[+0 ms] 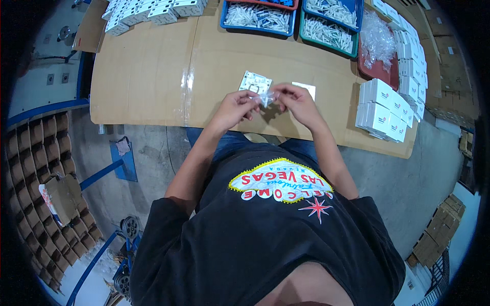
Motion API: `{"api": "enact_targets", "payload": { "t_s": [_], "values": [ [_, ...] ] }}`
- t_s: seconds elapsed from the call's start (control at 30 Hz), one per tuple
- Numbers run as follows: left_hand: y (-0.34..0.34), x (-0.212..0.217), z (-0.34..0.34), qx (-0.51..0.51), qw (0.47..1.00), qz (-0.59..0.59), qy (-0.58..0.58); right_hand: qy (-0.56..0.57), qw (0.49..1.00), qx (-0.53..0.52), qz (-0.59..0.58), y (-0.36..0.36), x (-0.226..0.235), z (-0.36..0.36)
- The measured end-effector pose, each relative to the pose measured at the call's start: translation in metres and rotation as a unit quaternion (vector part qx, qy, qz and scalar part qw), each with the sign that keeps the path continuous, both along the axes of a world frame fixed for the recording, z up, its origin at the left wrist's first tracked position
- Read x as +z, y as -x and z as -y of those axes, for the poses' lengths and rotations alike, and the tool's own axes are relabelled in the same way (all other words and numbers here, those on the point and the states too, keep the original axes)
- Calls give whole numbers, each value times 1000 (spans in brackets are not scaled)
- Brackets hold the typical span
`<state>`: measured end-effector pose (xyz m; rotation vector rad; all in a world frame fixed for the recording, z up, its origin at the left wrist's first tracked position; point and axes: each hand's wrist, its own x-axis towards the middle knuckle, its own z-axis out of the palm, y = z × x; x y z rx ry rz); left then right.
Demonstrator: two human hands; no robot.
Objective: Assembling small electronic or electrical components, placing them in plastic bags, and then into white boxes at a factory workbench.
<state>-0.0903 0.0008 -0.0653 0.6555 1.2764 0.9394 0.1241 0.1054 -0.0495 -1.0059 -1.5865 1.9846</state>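
Observation:
Between both hands, above the cardboard-covered table near its front edge, is a small clear plastic bag [263, 98]. My left hand [237, 108] pinches its left side with thumb and fingertips. On the other side, my right hand [297, 103] has its fingers curled and grips the bag's right edge. Just beyond my left hand lies a white printed card or flat box [254, 81] with dark markings. A plain white piece [305, 90] like a card or leaflet rests behind my right hand, which partly covers it. What the bag holds is too small to make out.
Blue tray [259, 31] and green tray [327, 45] at the back hold many white slim pieces. A red tray [392, 76] carries crumpled clear bags [377, 38]. White boxes are stacked at right [384, 109] and back left [162, 14]. Cardboard [143, 76] covers the table.

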Motion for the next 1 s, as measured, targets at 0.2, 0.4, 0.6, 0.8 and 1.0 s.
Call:
{"api": "enact_targets", "payload": {
  "t_s": [0.2, 0.4, 0.6, 0.8, 1.0],
  "values": [
    [-4, -16, 29, -23, 999, 23, 32, 81, 987, 88, 104, -4, 1, 26],
    [-2, -25, 15, 65, 993, -23, -94, -43, 996, 41, 69, 14, -21, 25],
    [2, -20, -11, 51, 945, -293, -136, -269, 955, 1, 125, 38, -20, 14],
    [2, -29, -14, 22, 832, -507, -225, -380, 908, -16, 177, 41, -38, 19],
    [0, -38, -12, 84, 853, -441, -265, -413, 891, -27, 185, 43, -40, 20]
  ]
}}
